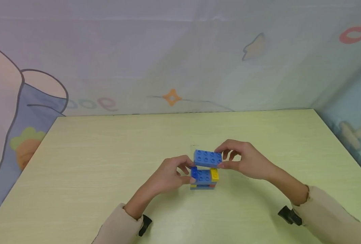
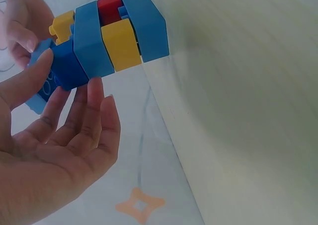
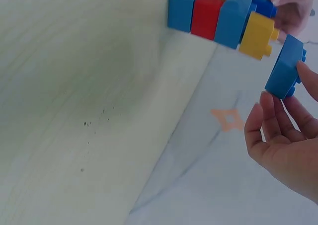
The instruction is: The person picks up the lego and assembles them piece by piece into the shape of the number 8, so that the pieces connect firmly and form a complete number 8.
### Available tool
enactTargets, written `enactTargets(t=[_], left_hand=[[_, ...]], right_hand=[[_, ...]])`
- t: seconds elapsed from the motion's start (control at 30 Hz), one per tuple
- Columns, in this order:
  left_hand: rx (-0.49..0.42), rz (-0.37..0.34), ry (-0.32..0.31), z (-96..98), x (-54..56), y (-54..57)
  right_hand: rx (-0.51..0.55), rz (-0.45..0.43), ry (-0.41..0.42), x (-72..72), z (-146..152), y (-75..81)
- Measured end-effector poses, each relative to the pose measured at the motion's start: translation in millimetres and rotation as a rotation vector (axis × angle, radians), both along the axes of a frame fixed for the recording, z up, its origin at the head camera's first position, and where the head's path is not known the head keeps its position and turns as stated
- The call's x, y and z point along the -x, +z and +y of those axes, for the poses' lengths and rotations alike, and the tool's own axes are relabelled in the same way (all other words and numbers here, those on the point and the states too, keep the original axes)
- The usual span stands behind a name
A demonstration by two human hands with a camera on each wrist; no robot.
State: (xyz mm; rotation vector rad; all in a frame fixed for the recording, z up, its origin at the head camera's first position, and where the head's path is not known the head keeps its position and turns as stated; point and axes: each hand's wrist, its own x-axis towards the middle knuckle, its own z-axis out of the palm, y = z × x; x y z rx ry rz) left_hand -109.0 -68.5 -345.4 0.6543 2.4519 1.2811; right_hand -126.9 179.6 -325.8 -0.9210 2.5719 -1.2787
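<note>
A small stack of toy building bricks stands on the table, with a blue eight-stud brick as its upper layer. On top sit a dark blue brick at the left end and a yellow brick at the right. My left hand pinches the dark blue one between thumb and fingers. Just above the stack, my right hand holds another blue eight-stud brick by its right end, studs up and slightly tilted. Lower down, a red brick and a yellow brick separate two blue layers.
The pale wood-grain table extends around the stack. Behind it hangs a printed cloth backdrop with cartoon shapes, meeting the table's far edge. Black wrist-worn devices show at both sleeves.
</note>
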Motion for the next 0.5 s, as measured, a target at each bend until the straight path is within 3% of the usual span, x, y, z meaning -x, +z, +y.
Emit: enactTargets(t=[0.23,0.5], left_hand=[[-0.006,0.008,-0.006,-0.3,-0.8,0.0],[0.000,0.023,-0.012,0.3,-1.6,1.3]], right_hand=[[0.020,-0.015,0.026,-13.1,-5.3,-2.1],[0.021,0.012,0.043,-16.7,-4.8,-3.5]])
